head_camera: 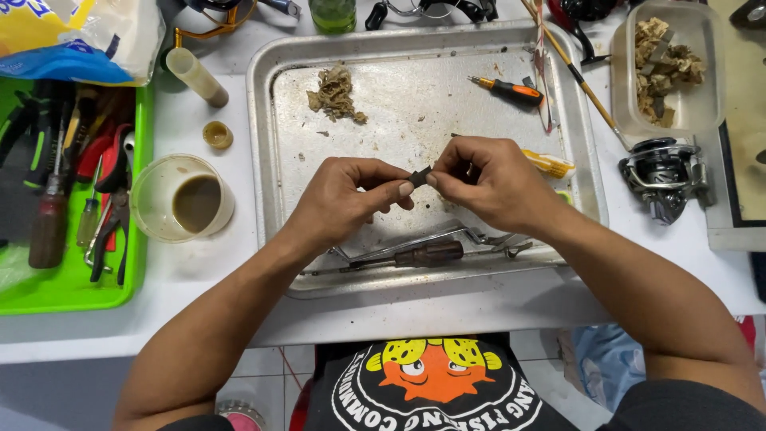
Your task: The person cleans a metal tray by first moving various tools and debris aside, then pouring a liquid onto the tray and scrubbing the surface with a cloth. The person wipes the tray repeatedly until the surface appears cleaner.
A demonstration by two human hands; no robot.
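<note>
Over the middle of a metal tray, my left hand and my right hand meet fingertip to fingertip. Between them they pinch a small dark flat part. Under my hands in the tray lie a brown-handled screwdriver and some thin metal tools. A yellow tube pokes out from behind my right hand.
A wad of dirty tissue and a small orange screwdriver lie in the tray's far half. Left: a cup of brown liquid and a green tray of hand tools. Right: a fishing reel and a plastic tub of tissue scraps.
</note>
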